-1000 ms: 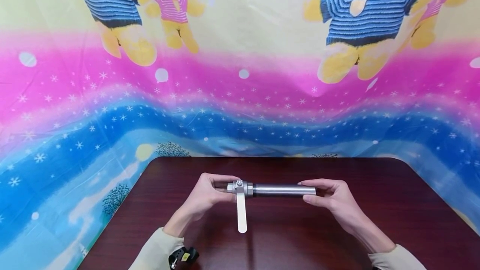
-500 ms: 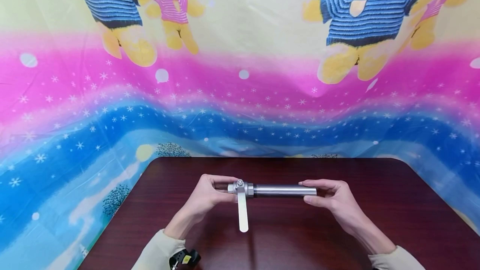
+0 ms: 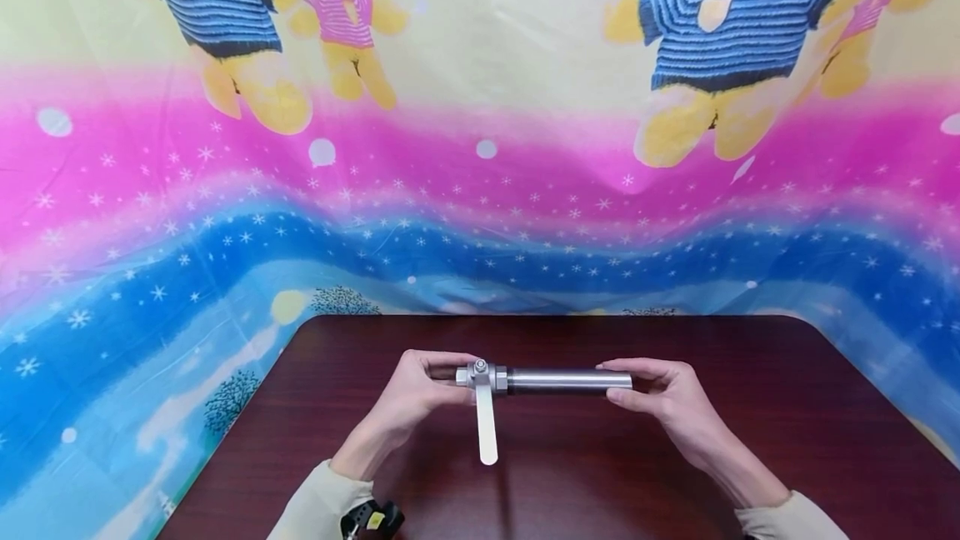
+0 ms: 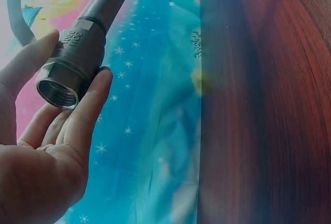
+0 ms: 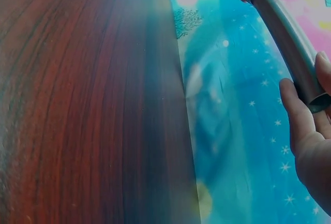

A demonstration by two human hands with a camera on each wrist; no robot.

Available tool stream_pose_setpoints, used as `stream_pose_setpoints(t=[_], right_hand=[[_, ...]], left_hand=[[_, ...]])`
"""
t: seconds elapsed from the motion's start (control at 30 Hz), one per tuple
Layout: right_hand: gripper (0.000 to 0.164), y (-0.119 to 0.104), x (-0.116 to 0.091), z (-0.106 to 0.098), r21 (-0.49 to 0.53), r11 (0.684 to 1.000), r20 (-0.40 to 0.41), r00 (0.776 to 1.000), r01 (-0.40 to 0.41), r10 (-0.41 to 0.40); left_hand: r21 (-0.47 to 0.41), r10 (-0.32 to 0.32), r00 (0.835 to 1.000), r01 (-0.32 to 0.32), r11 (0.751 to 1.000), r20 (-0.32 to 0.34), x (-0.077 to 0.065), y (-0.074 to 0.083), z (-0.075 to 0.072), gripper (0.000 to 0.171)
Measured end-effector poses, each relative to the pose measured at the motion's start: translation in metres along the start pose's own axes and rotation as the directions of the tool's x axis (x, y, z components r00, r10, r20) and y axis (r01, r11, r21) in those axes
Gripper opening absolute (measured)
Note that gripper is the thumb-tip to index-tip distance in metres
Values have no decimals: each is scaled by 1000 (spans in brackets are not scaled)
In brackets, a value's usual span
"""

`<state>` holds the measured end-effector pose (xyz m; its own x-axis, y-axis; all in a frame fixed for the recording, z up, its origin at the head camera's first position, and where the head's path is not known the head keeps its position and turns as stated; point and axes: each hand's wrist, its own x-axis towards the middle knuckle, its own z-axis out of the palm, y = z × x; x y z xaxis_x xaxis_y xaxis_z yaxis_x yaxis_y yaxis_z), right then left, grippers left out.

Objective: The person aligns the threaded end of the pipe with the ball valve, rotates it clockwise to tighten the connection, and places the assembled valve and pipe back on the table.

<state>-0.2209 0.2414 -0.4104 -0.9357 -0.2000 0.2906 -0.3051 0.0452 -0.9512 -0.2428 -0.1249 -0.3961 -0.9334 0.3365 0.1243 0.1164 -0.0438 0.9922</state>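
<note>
A metal ball valve (image 3: 481,375) with a long flat lever handle (image 3: 487,427) is joined to a steel pipe (image 3: 570,381); both are held level above the table. My left hand (image 3: 408,390) grips the valve body between thumb and fingers at its left end. In the left wrist view, the valve's open threaded socket (image 4: 58,93) faces the palm, and the pipe's thread shows at the far side of the body. My right hand (image 3: 667,390) pinches the pipe's free end. The right wrist view shows that hollow end (image 5: 319,103) between thumb and fingers. The lever points toward me.
The dark red wooden table (image 3: 600,473) lies below the hands. A cloth printed with bears and snowflakes (image 3: 480,190) hangs behind and beside it. A black wrist-worn device (image 3: 372,518) sits at the left sleeve.
The lever's lower end has shifted slightly to the right since a second ago. Both hands keep their hold and hardly move.
</note>
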Motion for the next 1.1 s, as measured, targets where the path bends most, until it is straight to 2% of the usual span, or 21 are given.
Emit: stream_pose_setpoints(t=[0.13, 0.23, 0.53, 0.77, 1.1], right_hand=[[40, 1, 2, -1, 104, 994, 35, 999, -22, 18], [39, 1, 2, 1, 142, 989, 33, 999, -28, 24], [34, 1, 4, 4, 168, 986, 5, 1000, -13, 13], [50, 2, 2, 1, 129, 991, 85, 996, -24, 13], [48, 7, 5, -2, 104, 994, 112, 993, -39, 27]], left_hand=[[-32, -20, 1000, 19, 999, -5, 4, -3, 2, 50], [-69, -44, 999, 43, 997, -14, 7, -6, 2, 50], [-113, -69, 997, 66, 991, -19, 8, -12, 2, 50], [-112, -77, 996, 73, 991, -34, 9, -13, 1, 50], [-108, -71, 996, 65, 992, -50, 7, -13, -2, 50]])
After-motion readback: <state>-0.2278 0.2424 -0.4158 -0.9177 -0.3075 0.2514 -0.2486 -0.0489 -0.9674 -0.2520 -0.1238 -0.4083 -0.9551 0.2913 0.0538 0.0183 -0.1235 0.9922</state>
